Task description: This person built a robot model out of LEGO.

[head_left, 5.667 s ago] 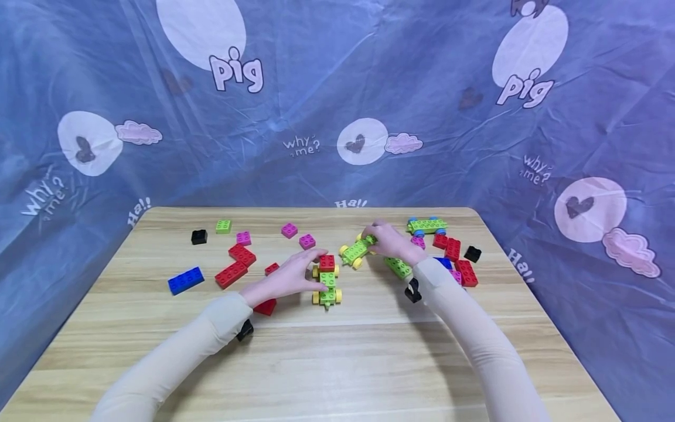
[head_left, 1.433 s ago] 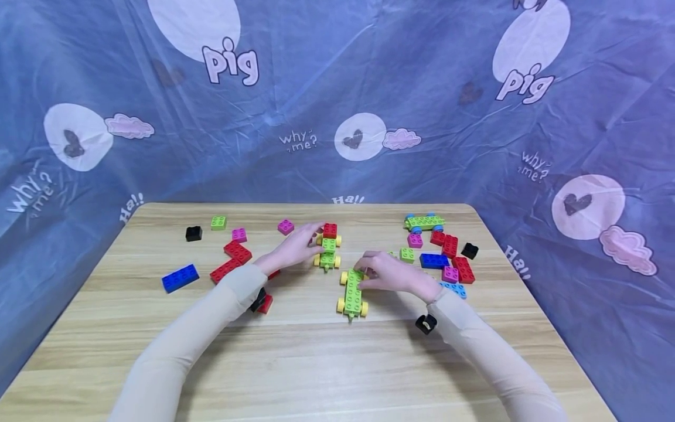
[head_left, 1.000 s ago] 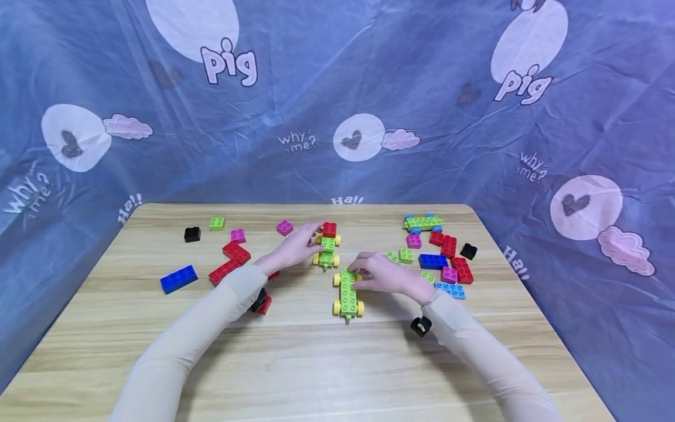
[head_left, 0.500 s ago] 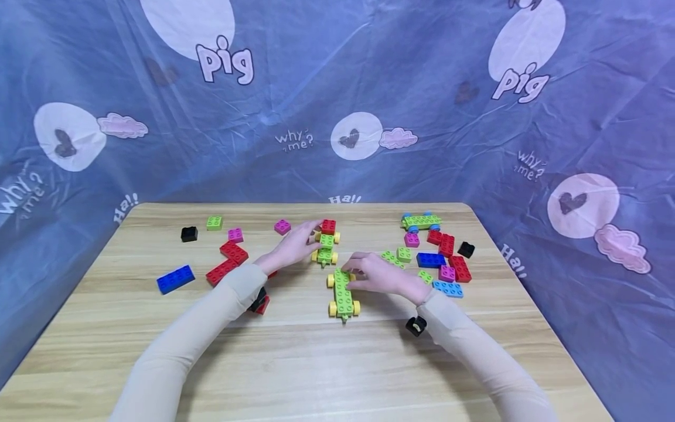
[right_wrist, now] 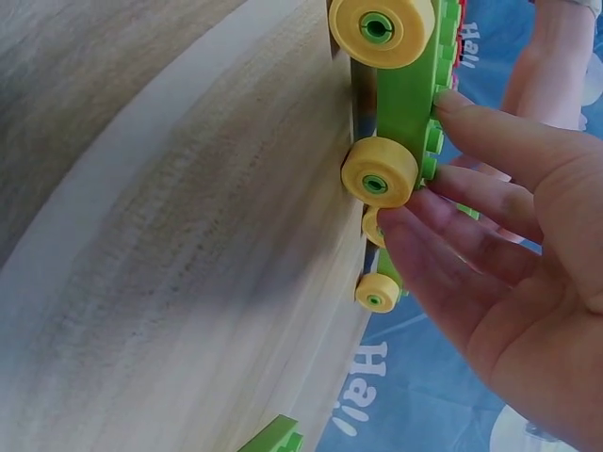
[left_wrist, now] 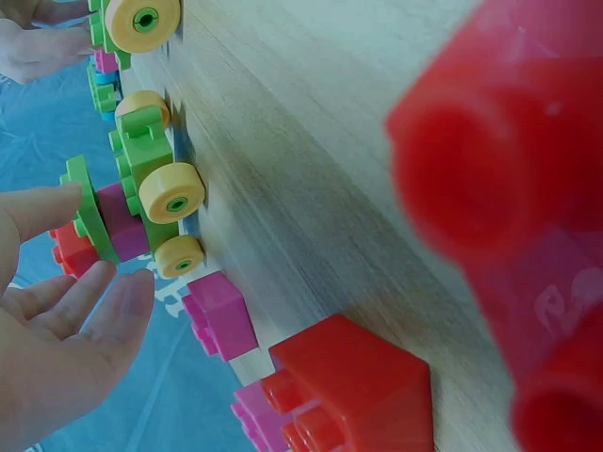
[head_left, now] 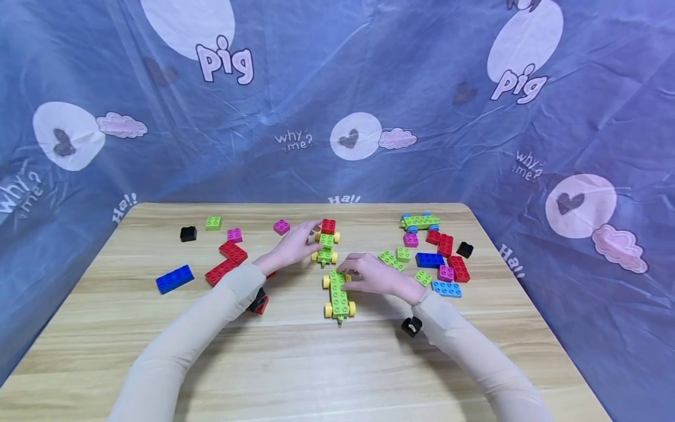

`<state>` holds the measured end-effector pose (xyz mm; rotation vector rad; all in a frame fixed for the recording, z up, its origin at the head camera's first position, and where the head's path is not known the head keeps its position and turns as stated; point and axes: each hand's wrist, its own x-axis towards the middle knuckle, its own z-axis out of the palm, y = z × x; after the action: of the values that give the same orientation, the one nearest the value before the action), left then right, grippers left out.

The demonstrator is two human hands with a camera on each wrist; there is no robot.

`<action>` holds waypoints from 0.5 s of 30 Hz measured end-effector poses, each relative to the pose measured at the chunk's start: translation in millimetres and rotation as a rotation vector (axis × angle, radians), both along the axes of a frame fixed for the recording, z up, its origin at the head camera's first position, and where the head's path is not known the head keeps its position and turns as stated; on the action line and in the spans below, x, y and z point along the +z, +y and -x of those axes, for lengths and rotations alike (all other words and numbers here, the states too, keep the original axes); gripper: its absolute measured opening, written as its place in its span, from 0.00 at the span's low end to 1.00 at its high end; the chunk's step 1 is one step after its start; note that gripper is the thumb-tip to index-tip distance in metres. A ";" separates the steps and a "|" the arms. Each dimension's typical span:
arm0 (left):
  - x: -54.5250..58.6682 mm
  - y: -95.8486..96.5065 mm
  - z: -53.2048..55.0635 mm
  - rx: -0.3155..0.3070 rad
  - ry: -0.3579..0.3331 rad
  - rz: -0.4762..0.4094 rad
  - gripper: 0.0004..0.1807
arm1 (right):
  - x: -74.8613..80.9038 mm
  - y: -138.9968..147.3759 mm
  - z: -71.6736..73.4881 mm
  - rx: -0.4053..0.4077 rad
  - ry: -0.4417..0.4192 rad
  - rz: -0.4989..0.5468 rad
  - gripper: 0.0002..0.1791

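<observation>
Head cam: red-topped car (head_left: 326,240) sits just past nr car (head_left: 339,295), bricks (head_left: 429,260) L/R.

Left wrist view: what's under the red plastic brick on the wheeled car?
A green plastic plate, then a purple plastic brick, on the green wheeled base. Where they meet is covered.

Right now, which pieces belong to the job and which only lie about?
Seemingly in the job:
yellow-wheeled green base, at right fingers
green car with red brick on top, at left fingers

Seemingly just lying about:
blue-wheeled green base
light-blue brick
leftmost blue brick
rightmost black brick
</observation>
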<state>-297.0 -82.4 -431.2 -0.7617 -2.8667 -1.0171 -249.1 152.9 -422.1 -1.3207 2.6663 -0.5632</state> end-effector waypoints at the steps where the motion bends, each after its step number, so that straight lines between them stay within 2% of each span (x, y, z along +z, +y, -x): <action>1: 0.2 -1.5 -1.3 -0.003 0.005 -0.006 0.37 | -0.5 -0.4 0.1 0.002 0.004 0.004 0.20; 9: 4.2 -15.2 -20.4 -0.020 0.037 0.001 0.34 | -2.4 -1.9 -0.7 0.006 0.020 0.034 0.19; 15: 1.8 -22.1 -40.4 -0.075 0.003 0.016 0.33 | -2.5 -2.3 -0.9 -0.001 0.021 0.040 0.20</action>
<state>-256.6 -104.5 -429.3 -0.8778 -2.8677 -1.0008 -248.3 150.6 -424.7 -1.3426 2.6859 -0.6089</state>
